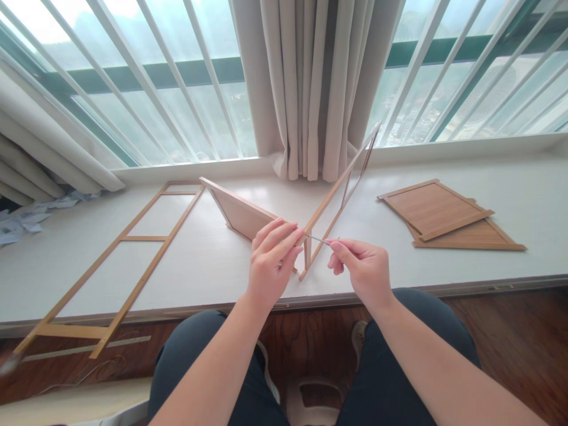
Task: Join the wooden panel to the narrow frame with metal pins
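My left hand (pixel 271 260) is closed around the near end of a wooden panel (pixel 235 212), where it meets a ladder-like wooden frame (pixel 331 194). The panel slants off to the left, and the frame stands on its long edge, running back toward the window. Between the fingertips of my right hand (pixel 362 269) is a thin metal hex key (pixel 318 239). Its far tip reaches the frame's side rail beside my left fingers. Those fingers partly hide the joint, so I cannot tell whether a screw sits in it.
A second wooden frame (pixel 144 238) lies flat at the left, its near end overhanging the white ledge (pixel 186 284). Two stacked wooden panels (pixel 437 207) rest at the right. Behind are a curtain (pixel 306 89) and barred windows. White papers (pixel 26 222) lie far left.
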Tool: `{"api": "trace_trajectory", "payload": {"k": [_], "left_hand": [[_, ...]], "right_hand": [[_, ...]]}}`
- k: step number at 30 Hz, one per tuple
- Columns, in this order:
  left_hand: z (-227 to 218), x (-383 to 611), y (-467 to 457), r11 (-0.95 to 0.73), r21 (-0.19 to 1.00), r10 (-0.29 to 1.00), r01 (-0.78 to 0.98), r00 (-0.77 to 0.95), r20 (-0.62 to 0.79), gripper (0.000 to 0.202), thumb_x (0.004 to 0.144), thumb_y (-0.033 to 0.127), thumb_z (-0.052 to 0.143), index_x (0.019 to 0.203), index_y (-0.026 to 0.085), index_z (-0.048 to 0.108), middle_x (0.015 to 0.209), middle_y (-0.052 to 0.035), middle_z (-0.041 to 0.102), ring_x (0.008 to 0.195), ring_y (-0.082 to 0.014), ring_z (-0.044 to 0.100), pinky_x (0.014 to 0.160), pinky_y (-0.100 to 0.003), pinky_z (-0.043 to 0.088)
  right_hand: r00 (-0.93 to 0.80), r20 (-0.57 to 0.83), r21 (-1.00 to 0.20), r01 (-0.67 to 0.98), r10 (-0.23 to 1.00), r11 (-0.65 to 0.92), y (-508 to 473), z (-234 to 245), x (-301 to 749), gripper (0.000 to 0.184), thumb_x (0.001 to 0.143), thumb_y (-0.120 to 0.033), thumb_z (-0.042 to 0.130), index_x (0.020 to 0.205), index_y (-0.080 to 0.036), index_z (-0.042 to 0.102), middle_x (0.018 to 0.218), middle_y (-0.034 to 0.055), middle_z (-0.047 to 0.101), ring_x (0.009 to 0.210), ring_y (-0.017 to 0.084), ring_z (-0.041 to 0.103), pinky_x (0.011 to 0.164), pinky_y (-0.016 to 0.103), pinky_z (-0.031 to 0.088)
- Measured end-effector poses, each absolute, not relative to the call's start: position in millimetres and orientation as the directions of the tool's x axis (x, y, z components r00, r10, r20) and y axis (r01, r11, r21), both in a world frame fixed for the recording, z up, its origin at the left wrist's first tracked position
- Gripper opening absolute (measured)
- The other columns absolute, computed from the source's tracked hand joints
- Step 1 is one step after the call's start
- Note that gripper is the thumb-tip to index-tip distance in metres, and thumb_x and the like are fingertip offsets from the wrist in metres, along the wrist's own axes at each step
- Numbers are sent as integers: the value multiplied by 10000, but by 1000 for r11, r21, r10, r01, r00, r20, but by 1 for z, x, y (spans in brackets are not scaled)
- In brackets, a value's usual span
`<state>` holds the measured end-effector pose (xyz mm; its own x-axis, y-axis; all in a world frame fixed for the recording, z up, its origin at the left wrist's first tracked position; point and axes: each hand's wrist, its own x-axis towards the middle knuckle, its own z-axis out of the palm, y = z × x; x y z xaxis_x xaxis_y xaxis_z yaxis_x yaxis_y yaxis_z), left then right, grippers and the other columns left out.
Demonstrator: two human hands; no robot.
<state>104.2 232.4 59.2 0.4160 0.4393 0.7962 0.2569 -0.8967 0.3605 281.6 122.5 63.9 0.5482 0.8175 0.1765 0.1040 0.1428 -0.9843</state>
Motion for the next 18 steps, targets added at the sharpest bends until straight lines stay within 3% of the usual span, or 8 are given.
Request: {"api": "trace_trajectory", "payload": {"k": [18], "left_hand": [[59,106,232,-898,358,437,256,409,801,302,987,185,669,1275,242,741,1307,-72,746,1342,-256,603,1150,-478,528]], "right_hand": [[374,-137,-894,-445,917,48,127,70,282,312,769,-439,878,848,-140,843,516,14,646,430,83,506,440,211,392]]}}
